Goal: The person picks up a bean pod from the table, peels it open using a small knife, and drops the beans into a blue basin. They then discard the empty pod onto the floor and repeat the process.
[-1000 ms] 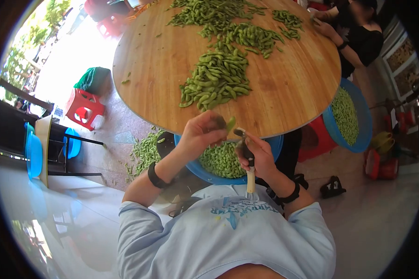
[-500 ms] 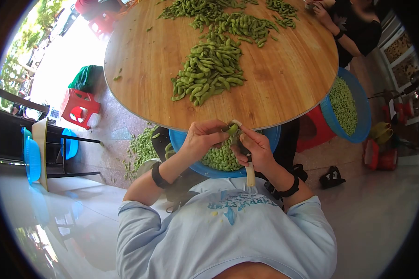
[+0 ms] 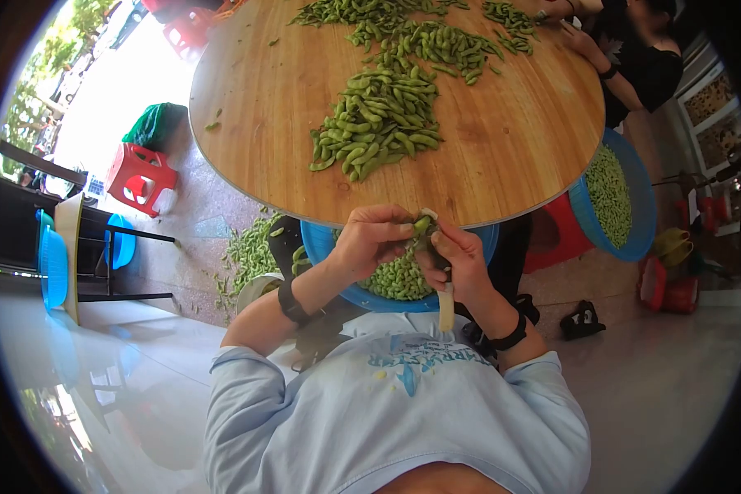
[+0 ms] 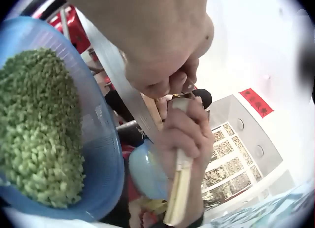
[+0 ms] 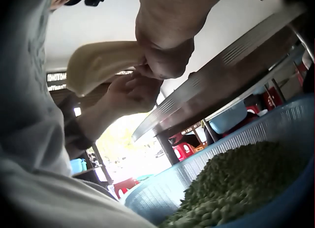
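Observation:
In the head view, my left hand point(image 3: 366, 243) pinches a green soybean pod point(image 3: 422, 224) between thumb and fingers, over the table's near edge. My right hand point(image 3: 461, 259) meets it there, thumb and fingertips right at the pod. Its fingers curl round a tool whose flat cream handle point(image 3: 445, 309) sticks out below the palm; the working end is largely hidden by the fingers. The left wrist view shows the cream handle point(image 4: 178, 196) too. Under both hands stands a blue basin point(image 3: 483, 240) of shelled green beans point(image 3: 397, 280).
A heap of soybean pods point(image 3: 375, 123) lies on the round wooden table point(image 3: 502, 156). To the right is another blue basin point(image 3: 580, 206) of beans; pods point(image 3: 251, 251) litter the floor at left. A red stool point(image 3: 140, 177) stands beyond. Another person point(image 3: 634, 58) sits across, at right.
A second ago my hands were slightly apart, the pod upright in the left fingers. They have since come together, and the pod is now at the right fingertips. The camera view has shifted slightly.

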Motion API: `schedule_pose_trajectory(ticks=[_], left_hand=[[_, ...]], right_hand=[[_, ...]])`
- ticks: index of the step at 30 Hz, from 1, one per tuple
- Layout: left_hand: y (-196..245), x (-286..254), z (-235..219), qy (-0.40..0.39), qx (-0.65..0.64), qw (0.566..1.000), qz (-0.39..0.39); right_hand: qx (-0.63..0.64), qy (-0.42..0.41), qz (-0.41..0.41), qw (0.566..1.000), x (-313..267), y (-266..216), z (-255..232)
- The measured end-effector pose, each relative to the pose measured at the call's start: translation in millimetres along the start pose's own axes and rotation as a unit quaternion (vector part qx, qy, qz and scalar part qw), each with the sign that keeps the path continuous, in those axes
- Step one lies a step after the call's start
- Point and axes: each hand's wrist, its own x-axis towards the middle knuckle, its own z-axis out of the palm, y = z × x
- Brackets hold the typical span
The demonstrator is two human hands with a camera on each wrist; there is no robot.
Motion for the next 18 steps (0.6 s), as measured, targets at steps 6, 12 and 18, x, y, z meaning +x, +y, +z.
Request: schedule_pose_trajectory(ticks=[6,12,18], left_hand=[[-4,3,-1,-0.100,-0.122,0.985,-0.066],[-8,2,0,-0.059,-0.151,0.976,-0.144],[-10,1,12,0.002,0.021,0.997,-0.076]], right_hand=[[0.178,-0.098,0.037,0.979,-3,-8,-6],[-0.496,-0.026,-0.425,0.757,7,5,-19],[-0.447,0.035,-0.300,0.842,1,9,-27]])
